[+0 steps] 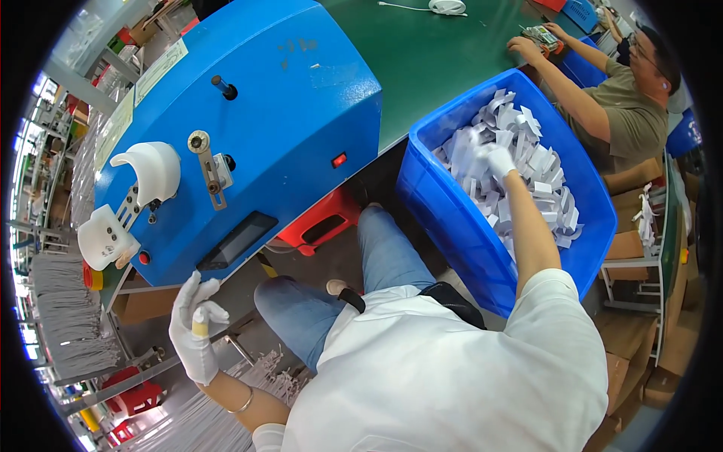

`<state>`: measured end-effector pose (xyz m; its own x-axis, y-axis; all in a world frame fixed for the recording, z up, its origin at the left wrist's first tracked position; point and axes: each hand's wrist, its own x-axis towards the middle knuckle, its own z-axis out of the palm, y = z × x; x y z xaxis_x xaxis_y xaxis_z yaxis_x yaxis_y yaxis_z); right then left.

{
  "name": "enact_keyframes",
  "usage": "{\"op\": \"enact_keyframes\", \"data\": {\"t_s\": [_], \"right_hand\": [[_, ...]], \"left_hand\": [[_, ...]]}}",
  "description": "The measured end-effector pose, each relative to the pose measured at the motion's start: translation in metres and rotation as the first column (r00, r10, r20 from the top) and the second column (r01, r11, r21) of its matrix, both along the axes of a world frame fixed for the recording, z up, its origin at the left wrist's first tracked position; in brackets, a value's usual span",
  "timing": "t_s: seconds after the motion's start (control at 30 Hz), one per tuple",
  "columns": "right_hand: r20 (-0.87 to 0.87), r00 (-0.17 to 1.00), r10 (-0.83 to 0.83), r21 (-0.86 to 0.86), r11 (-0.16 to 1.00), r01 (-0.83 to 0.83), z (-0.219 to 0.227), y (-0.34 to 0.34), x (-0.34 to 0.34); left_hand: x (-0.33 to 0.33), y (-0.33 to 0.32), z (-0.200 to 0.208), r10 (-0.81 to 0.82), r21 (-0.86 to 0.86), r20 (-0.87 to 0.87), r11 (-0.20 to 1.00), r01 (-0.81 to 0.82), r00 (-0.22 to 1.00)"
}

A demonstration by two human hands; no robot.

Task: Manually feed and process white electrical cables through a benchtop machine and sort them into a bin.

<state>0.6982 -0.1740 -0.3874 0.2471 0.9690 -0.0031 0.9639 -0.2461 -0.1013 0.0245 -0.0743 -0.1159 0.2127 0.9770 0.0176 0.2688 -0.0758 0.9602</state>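
Observation:
My left hand (196,324), in a white glove with a yellowish band around one finger, is raised beside the front left corner of a blue machine (301,98). Its fingers are apart and partly bent, and nothing is in them. My right hand (497,160), also gloved in white, reaches into a large blue plastic bin (474,218) on my right. Many white folded strips (527,177) fill this bin, and the hand touches the pile. Motion smears its fingers among the white pieces, so whether it grips one is unclear.
On the machine are white curved plastic parts (154,172), a slotted metal arm (207,169), a dark screen (237,239) and a lit red switch (339,160). A red stool (320,222) stands underneath. At right, a co-worker (633,105) handles something at the green table (422,53). Bundled grey strands (71,316) hang left.

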Motion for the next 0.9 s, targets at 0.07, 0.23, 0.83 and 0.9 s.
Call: {"op": "enact_keyframes", "data": {"t_s": [0.07,0.23,0.83,0.9], "right_hand": [[-0.782,0.606,-0.146,0.144,0.904,0.403,0.039,0.017,-0.013],[-0.996,0.022,0.087,0.090,0.960,0.266,0.205,0.063,-0.110],[-0.579,0.281,0.765,0.781,0.620,-0.080,0.370,0.154,-0.404],[-0.535,0.266,0.802,0.816,0.572,-0.085,0.370,0.158,-0.424]], "left_hand": [[0.002,0.001,0.000,0.008,0.004,0.012,1.000,-0.008,1.000],[0.027,-0.002,0.016,-0.197,0.050,0.151,0.980,0.191,0.969],[0.046,0.041,0.091,0.317,0.716,0.305,0.546,-0.436,0.898],[0.032,0.052,0.095,0.397,0.749,0.309,0.458,-0.478,0.864]]}}
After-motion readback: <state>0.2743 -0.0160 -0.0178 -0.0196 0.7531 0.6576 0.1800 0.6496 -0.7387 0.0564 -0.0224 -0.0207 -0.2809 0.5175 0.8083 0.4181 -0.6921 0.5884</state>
